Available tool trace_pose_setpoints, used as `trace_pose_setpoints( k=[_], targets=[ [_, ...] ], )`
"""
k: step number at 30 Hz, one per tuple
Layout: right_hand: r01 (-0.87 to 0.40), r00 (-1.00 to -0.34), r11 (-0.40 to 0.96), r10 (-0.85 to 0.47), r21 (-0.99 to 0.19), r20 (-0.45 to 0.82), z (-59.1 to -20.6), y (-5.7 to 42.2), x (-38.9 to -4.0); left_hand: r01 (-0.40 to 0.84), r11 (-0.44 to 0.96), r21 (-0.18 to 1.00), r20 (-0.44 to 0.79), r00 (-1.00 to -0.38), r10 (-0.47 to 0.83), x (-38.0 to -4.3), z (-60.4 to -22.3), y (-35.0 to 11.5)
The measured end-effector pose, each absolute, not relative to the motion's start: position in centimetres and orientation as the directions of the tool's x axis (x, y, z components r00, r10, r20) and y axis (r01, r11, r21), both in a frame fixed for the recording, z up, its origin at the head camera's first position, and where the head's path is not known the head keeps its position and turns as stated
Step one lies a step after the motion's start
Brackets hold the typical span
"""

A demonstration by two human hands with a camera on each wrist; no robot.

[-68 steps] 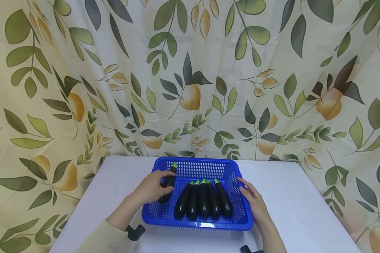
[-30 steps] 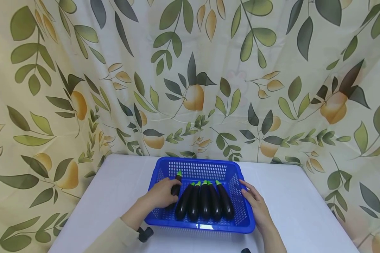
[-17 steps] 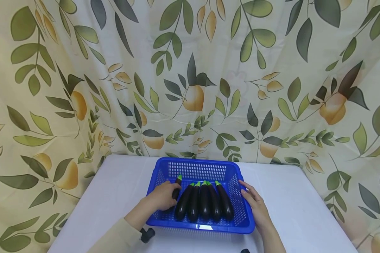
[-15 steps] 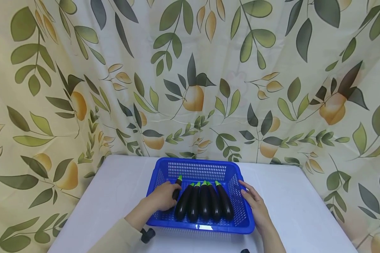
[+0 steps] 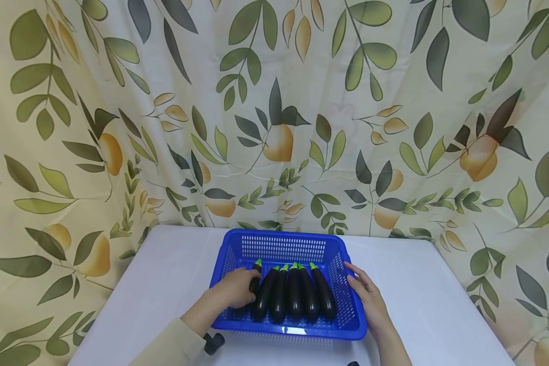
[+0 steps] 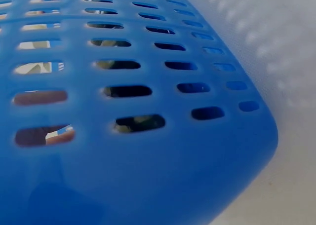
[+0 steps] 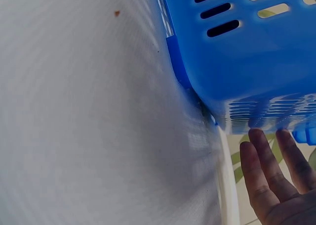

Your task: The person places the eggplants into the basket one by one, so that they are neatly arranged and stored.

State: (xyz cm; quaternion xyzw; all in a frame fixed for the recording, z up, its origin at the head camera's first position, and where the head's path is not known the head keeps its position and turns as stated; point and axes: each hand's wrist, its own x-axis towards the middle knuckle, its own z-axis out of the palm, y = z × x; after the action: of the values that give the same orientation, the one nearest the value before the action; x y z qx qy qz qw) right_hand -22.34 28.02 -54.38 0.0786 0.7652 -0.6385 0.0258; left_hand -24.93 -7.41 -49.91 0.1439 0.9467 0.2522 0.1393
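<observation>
A blue plastic basket (image 5: 294,330) stands on the table, with several dark eggplants (image 5: 295,295) side by side in it, green stem ends pointing away. My left hand (image 5: 237,287) reaches over the basket's left side and holds the leftmost eggplant (image 5: 257,266), which lies next to the row and is partly hidden by the fingers. At the right end, my right hand (image 5: 369,297) touches the basket's outer wall; its fingers look straight in the right wrist view. The left wrist view shows mostly the perforated basket wall (image 6: 148,175).
A white cloth covers the table (image 5: 407,284). Behind it hangs a curtain (image 5: 274,178) printed with leaves and fruit. A dark wrist mount (image 5: 213,343) sits below my left wrist, near the basket's front left corner.
My left hand has moved the leftmost eggplant down and right, from a raised position near the basket's left wall to beside the row. My right hand has stayed at the basket's right side.
</observation>
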Motion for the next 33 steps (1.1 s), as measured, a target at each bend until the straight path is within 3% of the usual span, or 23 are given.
trace_pose_setpoints(
  k=[23, 33],
  targets=[
    [0.165, -0.985, 0.218, 0.083, -0.962, -0.150, -54.2, 27.6, -22.2, 0.191, 0.833, 0.519, -0.202, -0.920, 0.337, -23.8, -49.6, -8.0],
    [0.143, -0.989, 0.311, 0.068, -0.940, -0.128, -53.8, 28.3, -22.3, 0.281, 0.813, 0.510, -0.083, -0.925, 0.372, -23.3, -48.6, -8.4]
  ],
)
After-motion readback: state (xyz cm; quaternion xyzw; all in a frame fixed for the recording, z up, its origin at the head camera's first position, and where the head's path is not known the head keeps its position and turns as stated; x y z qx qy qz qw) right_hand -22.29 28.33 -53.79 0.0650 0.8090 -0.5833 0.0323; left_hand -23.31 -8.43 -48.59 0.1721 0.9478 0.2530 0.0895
